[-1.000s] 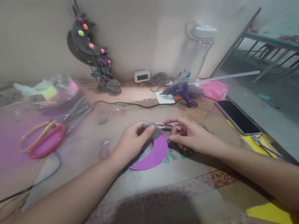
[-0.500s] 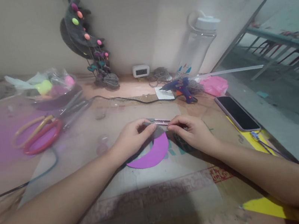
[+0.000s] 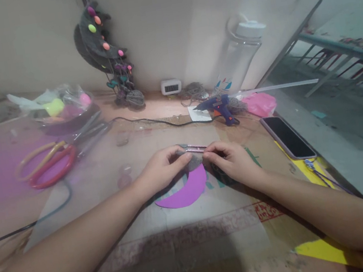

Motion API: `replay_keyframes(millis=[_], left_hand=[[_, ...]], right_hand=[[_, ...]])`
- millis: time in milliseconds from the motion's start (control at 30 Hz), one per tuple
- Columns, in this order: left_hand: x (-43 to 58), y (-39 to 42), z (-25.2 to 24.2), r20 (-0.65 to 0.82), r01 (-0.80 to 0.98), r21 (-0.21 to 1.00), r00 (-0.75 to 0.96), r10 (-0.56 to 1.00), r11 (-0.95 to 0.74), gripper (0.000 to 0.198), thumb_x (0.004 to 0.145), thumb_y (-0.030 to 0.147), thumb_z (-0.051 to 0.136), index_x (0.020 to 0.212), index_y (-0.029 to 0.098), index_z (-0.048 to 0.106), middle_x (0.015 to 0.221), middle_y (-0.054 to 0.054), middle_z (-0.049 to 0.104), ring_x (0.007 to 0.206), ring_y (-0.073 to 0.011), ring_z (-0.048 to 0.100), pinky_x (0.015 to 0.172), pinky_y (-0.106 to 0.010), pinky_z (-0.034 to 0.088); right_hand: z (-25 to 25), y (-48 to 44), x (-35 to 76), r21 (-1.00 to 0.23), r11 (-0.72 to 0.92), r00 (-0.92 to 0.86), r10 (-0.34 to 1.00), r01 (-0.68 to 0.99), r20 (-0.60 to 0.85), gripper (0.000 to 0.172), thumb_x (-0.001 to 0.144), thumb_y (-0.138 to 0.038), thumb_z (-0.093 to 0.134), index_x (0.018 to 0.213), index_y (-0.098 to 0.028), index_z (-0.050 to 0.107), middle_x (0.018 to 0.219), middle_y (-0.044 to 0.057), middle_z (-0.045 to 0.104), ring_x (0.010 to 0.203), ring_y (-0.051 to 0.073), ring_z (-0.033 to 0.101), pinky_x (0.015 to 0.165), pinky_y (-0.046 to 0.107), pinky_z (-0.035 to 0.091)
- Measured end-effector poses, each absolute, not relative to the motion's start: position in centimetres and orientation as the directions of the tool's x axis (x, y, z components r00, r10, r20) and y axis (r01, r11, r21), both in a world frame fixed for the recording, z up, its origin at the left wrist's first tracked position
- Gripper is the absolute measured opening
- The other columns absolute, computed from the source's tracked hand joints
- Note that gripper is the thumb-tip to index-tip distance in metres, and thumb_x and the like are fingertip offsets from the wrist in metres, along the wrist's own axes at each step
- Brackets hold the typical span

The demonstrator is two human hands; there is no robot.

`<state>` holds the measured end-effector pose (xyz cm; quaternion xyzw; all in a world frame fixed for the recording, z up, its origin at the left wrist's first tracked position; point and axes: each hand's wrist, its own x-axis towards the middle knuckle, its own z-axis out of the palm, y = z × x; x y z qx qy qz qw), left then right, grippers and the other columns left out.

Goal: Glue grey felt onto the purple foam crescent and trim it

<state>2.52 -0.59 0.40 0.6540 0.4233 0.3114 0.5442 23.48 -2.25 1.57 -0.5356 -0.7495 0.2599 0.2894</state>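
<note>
A purple crescent-shaped foam piece (image 3: 185, 190) lies on a sheet of cardboard (image 3: 189, 231), with a grey crescent piece at its upper end under my fingers. My left hand (image 3: 161, 169) is closed, pinching the grey top of the crescent. My right hand (image 3: 231, 160) is closed too, pinching a thin pinkish stick-like tool (image 3: 194, 148) that lies across the crescent's upper tip. The two hands nearly meet above the purple piece.
A blue glue gun (image 3: 218, 107) with its black cord, a phone (image 3: 287, 136), a pink bag (image 3: 261, 104), a clear water bottle (image 3: 239, 55), red and yellow scissors (image 3: 48, 161), a bag of coloured balls (image 3: 63, 108), and a finished dark crescent ornament (image 3: 97, 39) against the wall.
The purple crescent has shifted slightly under my hands, showing a narrower shape. My right hand's fingers have moved a little left along the thin tool. Both hands stay at the crescent's top.
</note>
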Motion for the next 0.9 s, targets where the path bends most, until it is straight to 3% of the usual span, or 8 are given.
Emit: replay_keyframes(millis=[400, 567, 733, 833, 900], left_hand=[[2.3, -0.3, 0.5, -0.12, 0.175, 0.984, 0.568, 0.814, 0.023, 0.032, 0.085, 0.047, 0.056, 0.074, 0.017, 0.052, 0.057, 0.005, 0.05, 0.044, -0.0056, 0.038, 0.041, -0.018, 0.025], [2.3, -0.4, 1.0, -0.177, 0.212, 0.975, 0.537, 0.825, 0.071, 0.03, 0.085, 0.046, 0.056, 0.076, 0.017, 0.054, 0.056, 0.005, 0.051, 0.038, -0.004, 0.034, 0.038, -0.018, 0.023], [2.3, -0.5, 1.0, -0.184, 0.206, 0.974, 0.46, 0.868, 0.097, 0.033, 0.083, 0.05, 0.057, 0.078, 0.017, 0.055, 0.055, 0.005, 0.05, 0.04, -0.0055, 0.037, 0.039, -0.018, 0.024], [2.5, -0.5, 0.8, -0.153, 0.146, 0.985, 0.445, 0.883, 0.097, 0.034, 0.084, 0.049, 0.057, 0.075, 0.017, 0.054, 0.055, 0.006, 0.048, 0.043, -0.0063, 0.039, 0.041, -0.019, 0.026], [2.6, -0.5, 0.6, -0.091, 0.075, 0.995, 0.443, 0.892, 0.064, 0.033, 0.085, 0.047, 0.056, 0.072, 0.016, 0.053, 0.056, 0.005, 0.049, 0.048, -0.0071, 0.042, 0.046, -0.019, 0.031]], right_hand=[[1.5, -2.5, 23.4, -0.755, 0.294, -0.271, 0.949, 0.586, 0.16, 0.021, 0.087, -0.033, 0.055, 0.075, -0.019, 0.064, 0.064, -0.002, 0.062, 0.061, 0.012, 0.056, 0.059, 0.023, 0.04], [1.5, -2.6, 23.3, -0.761, 0.302, -0.314, 0.94, 0.575, 0.136, 0.021, 0.088, -0.033, 0.054, 0.076, -0.019, 0.065, 0.065, -0.002, 0.062, 0.061, 0.012, 0.056, 0.06, 0.023, 0.041], [1.8, -2.8, 23.9, -0.809, 0.278, -0.216, 0.957, 0.517, 0.191, 0.026, 0.094, -0.035, 0.045, 0.106, -0.02, 0.063, 0.082, 0.001, 0.066, 0.058, 0.01, 0.054, 0.055, 0.023, 0.04], [2.2, -3.0, 24.4, -0.789, 0.309, -0.154, 0.951, 0.531, 0.268, 0.021, 0.091, -0.037, 0.051, 0.092, -0.019, 0.061, 0.079, 0.002, 0.064, 0.063, 0.012, 0.056, 0.057, 0.023, 0.041], [2.3, -3.2, 24.4, -0.74, 0.317, -0.225, 0.948, 0.593, 0.226, 0.023, 0.089, -0.037, 0.054, 0.077, -0.018, 0.062, 0.069, 0.001, 0.063, 0.064, 0.013, 0.056, 0.059, 0.024, 0.04]])
